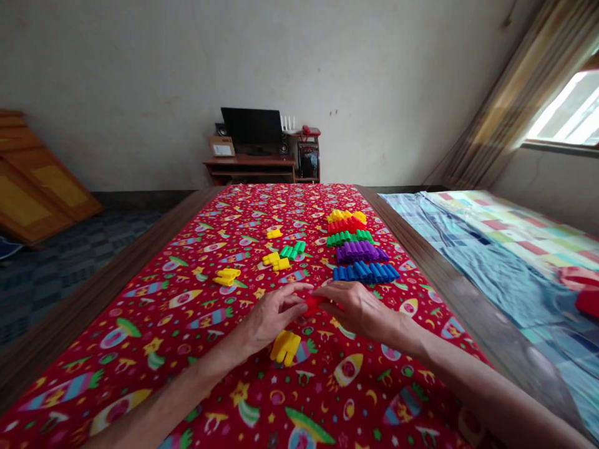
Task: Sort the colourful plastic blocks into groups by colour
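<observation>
— What is held?
— A red block (pixel 312 304) is pinched between the fingertips of the left hand (pixel 274 315) and right hand (pixel 358 308), over the rocket-print cloth (pixel 187 274).
— And behind?
— A desk (pixel 250 167) is set against the wall (pixel 140 75).

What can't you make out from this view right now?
Head view only:
Red piece: mostly covered by fingers of left hand and right hand; shape unclear.
Yellow piece: partly hidden under the left wrist.
Red object on the bed: cut off by the right edge.
Items on the far desk: too small.
</observation>
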The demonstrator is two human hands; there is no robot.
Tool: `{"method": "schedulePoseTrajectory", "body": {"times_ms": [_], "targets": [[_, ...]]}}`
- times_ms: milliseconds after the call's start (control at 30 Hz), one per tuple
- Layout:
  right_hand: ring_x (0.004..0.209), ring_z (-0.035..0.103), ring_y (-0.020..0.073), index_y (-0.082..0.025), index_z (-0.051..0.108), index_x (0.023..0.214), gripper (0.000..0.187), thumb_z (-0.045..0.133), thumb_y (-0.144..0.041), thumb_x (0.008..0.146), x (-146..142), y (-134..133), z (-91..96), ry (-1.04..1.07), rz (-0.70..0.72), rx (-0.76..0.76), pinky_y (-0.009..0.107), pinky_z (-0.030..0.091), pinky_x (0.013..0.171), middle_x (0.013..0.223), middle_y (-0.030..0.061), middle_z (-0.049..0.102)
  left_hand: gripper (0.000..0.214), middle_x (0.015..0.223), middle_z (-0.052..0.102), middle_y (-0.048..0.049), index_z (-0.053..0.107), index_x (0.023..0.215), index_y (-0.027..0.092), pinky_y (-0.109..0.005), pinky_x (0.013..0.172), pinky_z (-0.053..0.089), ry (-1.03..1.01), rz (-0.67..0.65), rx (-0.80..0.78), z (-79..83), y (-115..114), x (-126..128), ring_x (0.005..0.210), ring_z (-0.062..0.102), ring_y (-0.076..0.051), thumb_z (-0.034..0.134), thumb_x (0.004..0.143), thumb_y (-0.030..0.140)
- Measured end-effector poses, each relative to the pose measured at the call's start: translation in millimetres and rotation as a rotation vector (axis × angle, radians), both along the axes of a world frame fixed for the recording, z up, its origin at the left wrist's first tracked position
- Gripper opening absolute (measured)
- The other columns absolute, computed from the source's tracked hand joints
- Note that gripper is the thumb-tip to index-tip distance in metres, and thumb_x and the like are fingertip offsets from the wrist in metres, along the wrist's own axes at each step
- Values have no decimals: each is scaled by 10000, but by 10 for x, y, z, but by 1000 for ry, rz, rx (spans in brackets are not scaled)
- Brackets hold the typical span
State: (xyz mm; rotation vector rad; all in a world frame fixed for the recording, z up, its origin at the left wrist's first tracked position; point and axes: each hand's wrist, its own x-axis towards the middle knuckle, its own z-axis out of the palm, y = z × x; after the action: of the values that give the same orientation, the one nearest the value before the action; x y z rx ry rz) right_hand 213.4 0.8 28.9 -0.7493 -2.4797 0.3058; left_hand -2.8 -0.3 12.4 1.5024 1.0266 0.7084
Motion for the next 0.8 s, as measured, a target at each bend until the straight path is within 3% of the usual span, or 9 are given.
{"method": "schedulePoseTrajectory", "body": {"times_ms": [133,233,400,467,600,800], "targets": [[727,645,142,-136,647,1005,177,489,-203,962,46,61,-8,73,-47,-73,224,449,638,853,86,704,532,773,723,-45,628,969,156,-317,672,563,-62,-5,-114,-33,-9,2,733,693,-212,744,678,586],[718,641,141,-139,649,966,173,491,-207,960,34,60,-41,83,-86,-51,227,447,644,840,89,702,454,725,703,-27,624,907,160,-292,639,553,-2,28,-47,-84,14,-19,682,677,-189,719,721,562],[669,628,126,-143,659,939,124,541,-180,922,20,9,-44,42,-112,-119,222,456,630,818,63,698,383,832,716,-46,637,957,166,-279,661,539,50,80,137,-88,42,-34,711,681,-187,626,817,523],[784,661,152,-150,656,1034,165,541,-180,919,20,-12,1,59,-56,-112,250,502,701,938,91,706,376,824,714,-40,649,959,164,-269,660,525,85,80,171,-65,39,-30,708,670,-181,619,822,513],[1100,622,203,-168,564,1269,326,480,-178,955,-7,-34,86,63,162,-20,331,533,879,1239,155,627,482,796,693,-30,654,995,142,-255,626,490,36,61,82,-34,41,-29,681,632,-160,634,784,575],[966,674,176,-164,591,1235,291,453,-230,988,-27,-13,47,21,246,-39,282,547,828,1142,130,671,820,690,619,39,498,1193,166,-224,555,417,-108,58,-108,-124,121,-47,573,564,-116,746,606,681]]}}
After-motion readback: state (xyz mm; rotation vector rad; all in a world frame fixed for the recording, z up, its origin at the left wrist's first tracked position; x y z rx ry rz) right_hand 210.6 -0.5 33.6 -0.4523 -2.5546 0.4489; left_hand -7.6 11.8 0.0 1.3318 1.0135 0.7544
